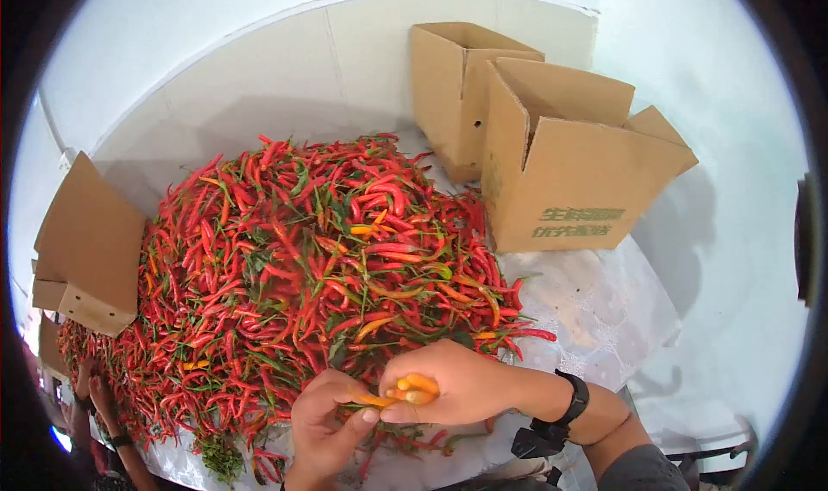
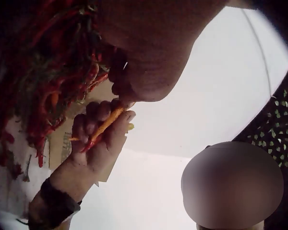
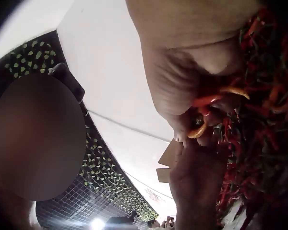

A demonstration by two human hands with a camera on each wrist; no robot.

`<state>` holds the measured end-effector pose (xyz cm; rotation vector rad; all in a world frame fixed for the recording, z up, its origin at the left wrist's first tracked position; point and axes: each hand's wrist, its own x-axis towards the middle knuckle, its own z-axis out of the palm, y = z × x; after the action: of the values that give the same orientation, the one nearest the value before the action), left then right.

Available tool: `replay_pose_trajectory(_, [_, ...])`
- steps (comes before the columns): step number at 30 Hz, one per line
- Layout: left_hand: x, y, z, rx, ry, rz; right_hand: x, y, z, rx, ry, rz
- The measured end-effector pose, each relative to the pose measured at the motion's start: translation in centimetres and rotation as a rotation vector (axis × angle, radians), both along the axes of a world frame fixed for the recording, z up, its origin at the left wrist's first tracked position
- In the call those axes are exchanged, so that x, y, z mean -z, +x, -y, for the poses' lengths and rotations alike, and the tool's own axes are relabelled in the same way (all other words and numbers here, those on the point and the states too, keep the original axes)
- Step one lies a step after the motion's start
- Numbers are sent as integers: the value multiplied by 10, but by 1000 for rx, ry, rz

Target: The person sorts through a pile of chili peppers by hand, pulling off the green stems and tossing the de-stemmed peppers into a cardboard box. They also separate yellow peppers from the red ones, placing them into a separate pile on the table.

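Several orange chilies (image 1: 419,386) sit in my right hand (image 1: 470,383), whose fingers curl round them above the near edge of the chili pile (image 1: 285,258). Thumb and fingers of my left hand (image 1: 332,418) pinch an orange chili (image 1: 371,399), right up against the right hand's thumb. In the left wrist view an orange chili (image 2: 108,122) and a red tip lie across the right palm. From the right wrist, red and orange chilies (image 3: 206,100) show between the two hands; the fingers partly hide them.
Two open cardboard boxes (image 1: 578,180) (image 1: 440,85) stand behind the pile at right. Another carton (image 1: 95,249) leans at left. Another person's hands (image 1: 102,400) reach into the pile's left end. Green stems (image 1: 220,458) lie at the front edge of the pale cloth (image 1: 586,310).
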<state>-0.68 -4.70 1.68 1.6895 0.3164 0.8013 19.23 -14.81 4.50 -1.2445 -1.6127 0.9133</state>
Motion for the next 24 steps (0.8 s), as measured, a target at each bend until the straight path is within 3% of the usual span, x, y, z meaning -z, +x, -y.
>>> replay_pose_trajectory(5, [-3, 3, 1, -199, 285, -63, -10, -6, 0, 65, -73, 89])
replay_pose_trajectory(12, [-4, -1, -7, 121, -23, -97, -6, 2, -1, -62, -23, 235])
replay_pose_trajectory(16, [-7, -1, -6, 285, -258, -66, -10, 12, 0, -200, -120, 43])
replay_pose_trajectory(18, [-5, -2, -8, 275, -240, -86, -14, 18, 3, -156, -249, -101])
replay_pose_trajectory(19, [-8, -1, -9, 200, -32, -123, -11, 27, -1, -63, -131, -77])
replay_pose_trajectory(20, [-11, 0, -9, 119, 171, -160, -15, 33, -8, 66, -327, -275])
replay_pose_trajectory(21, [-14, 1, -7, 33, 369, -199, -17, 39, -19, 211, -203, -139])
replay_pose_trajectory(24, [-8, 10, 0, 60, 461, -165, -27, 56, -61, 499, 5, 125])
